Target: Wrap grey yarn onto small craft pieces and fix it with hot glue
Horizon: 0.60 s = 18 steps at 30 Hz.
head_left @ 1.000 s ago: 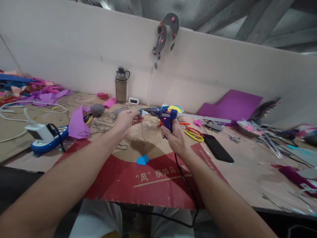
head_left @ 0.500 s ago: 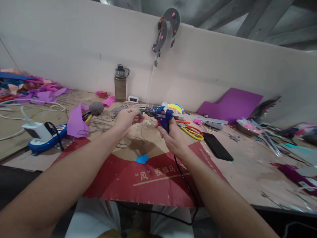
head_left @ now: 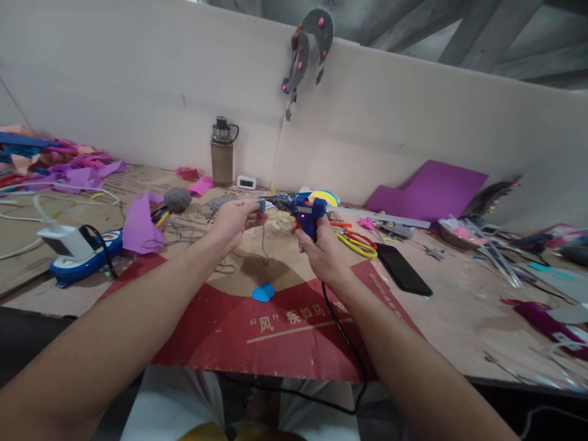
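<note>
The right hand (head_left: 324, 251) is closed around the grip of a blue glue gun (head_left: 307, 211), which it holds in the air above the table (head_left: 459, 306); a small red light is on at the side of the gun. Just left of the gun's nozzle, the left hand (head_left: 234, 220) pinches a small piece (head_left: 261, 207) between the fingertips, and a thin thread (head_left: 263, 239) hangs down from it. Below the glue gun lies a red cardboard sheet (head_left: 275, 331) with white characters, and on it a blue felt shape (head_left: 263, 292). A black cord (head_left: 342, 343) runs from the gun down over the table edge. To the right of the gun are yellow scissors (head_left: 356, 242) and a black phone (head_left: 403, 269); farther right, a purple sheet (head_left: 429, 193) leans on the white wall panel (head_left: 138, 92). Behind the gun to the left stands a bottle (head_left: 222, 153). High above the gun, a grey felt ornament (head_left: 305, 52) hangs on the top of the panel.
</note>
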Available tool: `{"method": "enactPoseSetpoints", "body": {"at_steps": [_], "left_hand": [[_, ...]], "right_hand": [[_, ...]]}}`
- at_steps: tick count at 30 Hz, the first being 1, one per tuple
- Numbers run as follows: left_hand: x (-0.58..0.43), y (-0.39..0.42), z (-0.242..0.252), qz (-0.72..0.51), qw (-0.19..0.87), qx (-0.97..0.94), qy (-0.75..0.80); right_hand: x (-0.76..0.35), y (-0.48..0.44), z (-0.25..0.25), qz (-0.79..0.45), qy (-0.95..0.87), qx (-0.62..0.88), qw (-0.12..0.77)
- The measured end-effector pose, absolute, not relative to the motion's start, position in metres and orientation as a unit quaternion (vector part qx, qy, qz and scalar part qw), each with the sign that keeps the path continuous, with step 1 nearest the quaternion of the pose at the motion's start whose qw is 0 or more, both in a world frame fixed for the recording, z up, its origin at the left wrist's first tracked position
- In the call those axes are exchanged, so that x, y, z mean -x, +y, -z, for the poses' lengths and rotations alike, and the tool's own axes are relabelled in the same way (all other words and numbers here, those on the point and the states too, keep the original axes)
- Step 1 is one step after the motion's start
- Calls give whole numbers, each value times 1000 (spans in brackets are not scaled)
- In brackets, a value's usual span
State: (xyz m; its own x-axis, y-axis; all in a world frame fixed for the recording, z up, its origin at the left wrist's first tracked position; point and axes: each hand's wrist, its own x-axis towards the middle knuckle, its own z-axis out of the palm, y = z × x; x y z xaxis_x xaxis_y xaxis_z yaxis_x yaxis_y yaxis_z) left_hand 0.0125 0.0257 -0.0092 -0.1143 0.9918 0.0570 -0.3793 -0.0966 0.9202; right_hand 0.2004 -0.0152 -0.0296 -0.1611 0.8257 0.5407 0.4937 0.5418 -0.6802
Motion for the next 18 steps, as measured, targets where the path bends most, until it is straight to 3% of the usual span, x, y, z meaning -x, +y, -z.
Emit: {"method": "enactPoseSetpoints", "body": {"at_steps": [18], "left_hand": [[-12,25,9,-631,548,-394,383]], "right_hand": [[-202,-14,30,-193,-744,432,472]]}}
